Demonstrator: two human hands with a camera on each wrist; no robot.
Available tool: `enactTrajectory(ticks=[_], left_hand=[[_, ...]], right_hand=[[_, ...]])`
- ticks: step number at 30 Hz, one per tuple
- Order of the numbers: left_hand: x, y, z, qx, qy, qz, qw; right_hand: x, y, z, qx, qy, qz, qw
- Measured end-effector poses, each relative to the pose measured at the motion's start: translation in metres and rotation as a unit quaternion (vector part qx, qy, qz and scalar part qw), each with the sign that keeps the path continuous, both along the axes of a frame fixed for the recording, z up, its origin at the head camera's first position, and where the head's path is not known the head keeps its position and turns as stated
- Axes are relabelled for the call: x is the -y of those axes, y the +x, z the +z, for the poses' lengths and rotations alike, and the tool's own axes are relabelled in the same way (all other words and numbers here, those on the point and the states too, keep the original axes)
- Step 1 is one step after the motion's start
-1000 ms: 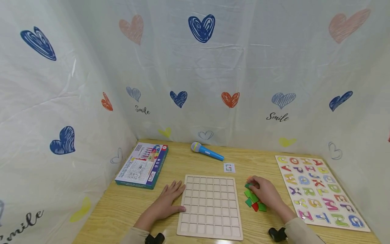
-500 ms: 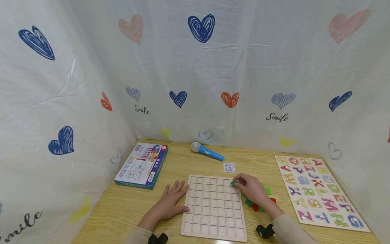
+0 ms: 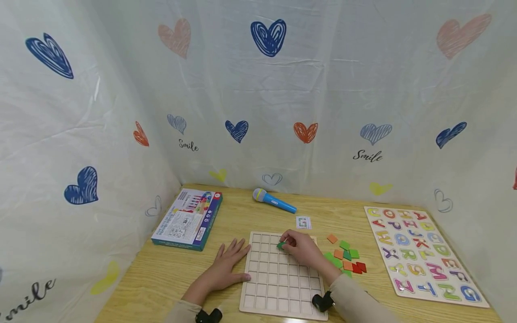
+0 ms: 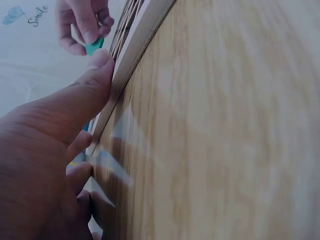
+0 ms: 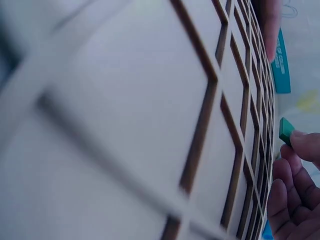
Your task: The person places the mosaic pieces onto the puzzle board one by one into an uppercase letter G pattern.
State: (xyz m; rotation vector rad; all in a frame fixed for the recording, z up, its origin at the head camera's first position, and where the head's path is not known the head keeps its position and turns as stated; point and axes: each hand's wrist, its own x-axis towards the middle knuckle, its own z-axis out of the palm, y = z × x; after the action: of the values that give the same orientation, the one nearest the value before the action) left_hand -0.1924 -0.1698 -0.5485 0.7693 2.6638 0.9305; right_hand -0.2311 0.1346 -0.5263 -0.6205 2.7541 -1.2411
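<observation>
Small card (image 3: 304,222) print illegible.

I see a wooden bench (image 3: 169,273) closed in on three sides by a white curtain (image 3: 258,98) printed with blue, orange and pink hearts and the word "Smile". At the bench's far left lies a flat game box (image 3: 188,219), blue-edged with a printed face up. Near the back edge, towards the middle, a blue toy microphone (image 3: 274,201) lies on its side, its head pointing left. A small printed card (image 3: 304,222) sits just in front of it. On the right side I see an alphabet puzzle board (image 3: 422,254) filled with coloured letters, lying flat.
</observation>
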Motion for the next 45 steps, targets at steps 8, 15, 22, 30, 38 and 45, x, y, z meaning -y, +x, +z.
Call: enactTrajectory(ticks=[8, 15, 22, 30, 38, 45], left_hand=[[0.000, -0.001, -0.001, -0.001, -0.001, 0.007, 1.0000], [0.000, -0.001, -0.001, -0.003, 0.001, 0.004, 1.0000], [-0.001, -0.001, 0.001, -0.002, 0.003, 0.006, 1.0000], [-0.001, 0.000, 0.003, 0.004, 0.004, 0.010, 0.9999], [-0.002, 0.000, 0.004, 0.005, 0.003, 0.008, 0.9999], [-0.001, 0.001, 0.003, 0.000, 0.007, 0.009, 0.9999]], right_hand=[[0.026, -0.008, -0.003, 0.007, 0.001, 0.021, 1.000], [0.040, -0.015, 0.000, 0.024, 0.011, 0.031, 0.999], [0.046, -0.014, 0.003, 0.018, 0.050, 0.040, 0.998], [0.049, -0.012, 0.004, 0.003, 0.086, 0.054, 0.995], [0.046, -0.010, 0.003, 0.000, 0.088, 0.058, 0.994], [0.038, -0.006, 0.007, 0.004, 0.061, 0.052, 0.997]])
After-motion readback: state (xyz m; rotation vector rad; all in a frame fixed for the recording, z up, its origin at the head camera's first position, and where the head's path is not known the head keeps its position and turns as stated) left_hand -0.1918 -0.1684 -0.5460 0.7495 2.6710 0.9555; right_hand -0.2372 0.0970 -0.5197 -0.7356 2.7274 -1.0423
